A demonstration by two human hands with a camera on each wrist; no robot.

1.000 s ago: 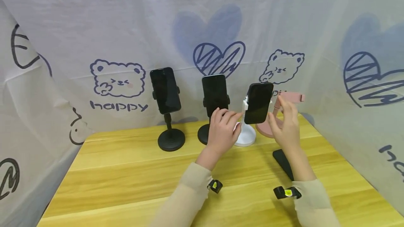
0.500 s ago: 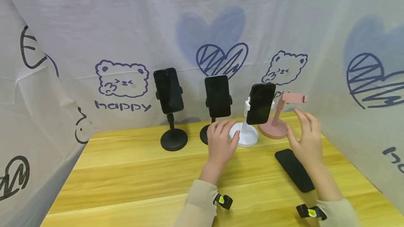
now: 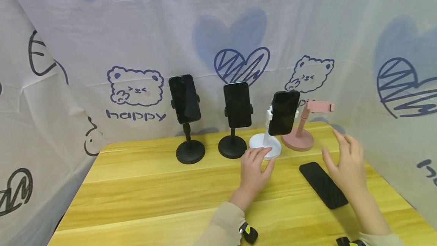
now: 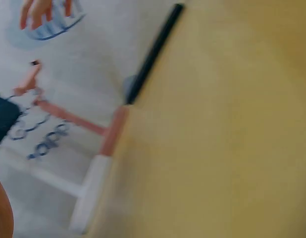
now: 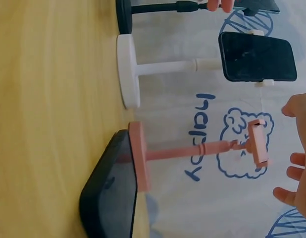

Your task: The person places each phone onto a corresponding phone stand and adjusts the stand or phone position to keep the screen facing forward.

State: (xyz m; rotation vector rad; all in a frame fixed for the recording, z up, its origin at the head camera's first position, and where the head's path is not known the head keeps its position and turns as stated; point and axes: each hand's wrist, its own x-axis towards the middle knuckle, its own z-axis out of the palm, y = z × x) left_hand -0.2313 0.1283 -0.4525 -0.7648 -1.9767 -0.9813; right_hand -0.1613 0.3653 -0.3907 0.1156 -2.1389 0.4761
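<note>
My left hand (image 3: 253, 171) hovers in front of the white phone stand (image 3: 265, 145), its fingers relaxed and nothing in them. To the right, my right hand (image 3: 348, 164) is held over the table with thumb and fingers apart, also holding nothing. Beside it a black phone (image 3: 323, 184) lies flat on the wood. The white stand carries a phone (image 3: 284, 113) in its clamp, upright and slightly tilted. Behind and right of it stands a pink phone stand (image 3: 297, 139) with a bare clamp (image 3: 320, 106). In the right wrist view the right hand (image 5: 301, 148) shows at the edge.
Two black stands stand further left, each bearing a phone: the left phone (image 3: 185, 99) and the middle phone (image 3: 238, 104). Their round bases (image 3: 190, 152) rest near the back of the wooden table (image 3: 143, 193). A printed white curtain (image 3: 164, 18) hangs behind and at both sides.
Both hands have drawn back from the phone in the white stand. The right hand has moved right and toward the body; the left has come down and nearer. The head view has shifted slightly.
</note>
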